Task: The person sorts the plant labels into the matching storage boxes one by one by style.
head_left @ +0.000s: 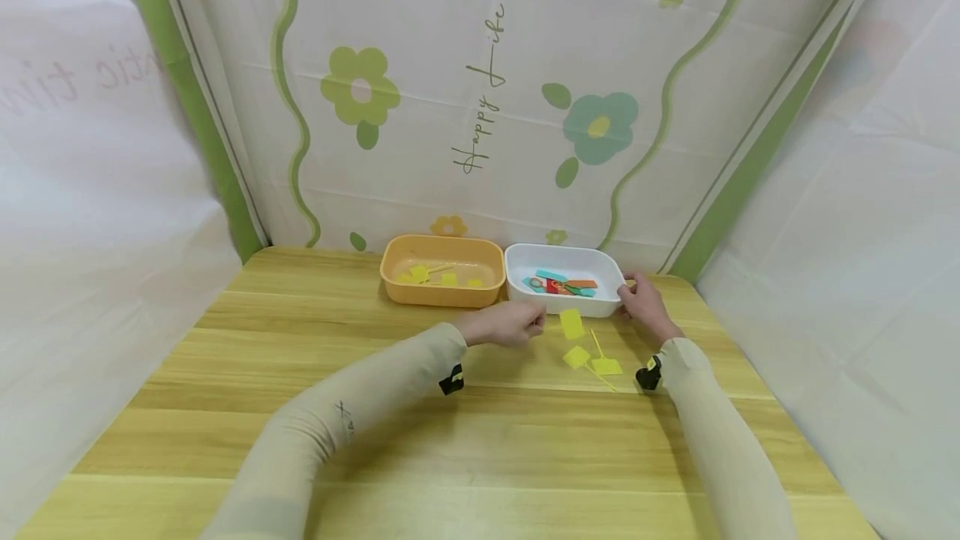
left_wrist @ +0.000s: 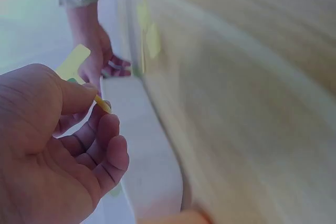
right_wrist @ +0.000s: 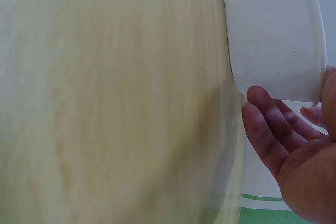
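Observation:
My left hand [head_left: 504, 325] is in front of the two bins and pinches the thin stick of a small yellow swatter-shaped piece [head_left: 572, 323]. Its flat square end points to the right. In the left wrist view, the stick shows between the thumb and fingertips. My right hand [head_left: 645, 307] holds the right end of the white bin [head_left: 562, 305]. In the right wrist view, its fingers [right_wrist: 268, 106] bear on the bin's outer wall, with the thumb up by the rim. More yellow swatter-shaped pieces [head_left: 606, 367] lie on the table between the hands.
Left of the white bin, and close beside it, stands an orange bin [head_left: 442, 297] with several yellow pieces inside. Flat blue, red and orange pieces [head_left: 558, 286] lie in the white bin. A printed curtain [head_left: 480, 107] hangs right behind the wooden table [head_left: 480, 457].

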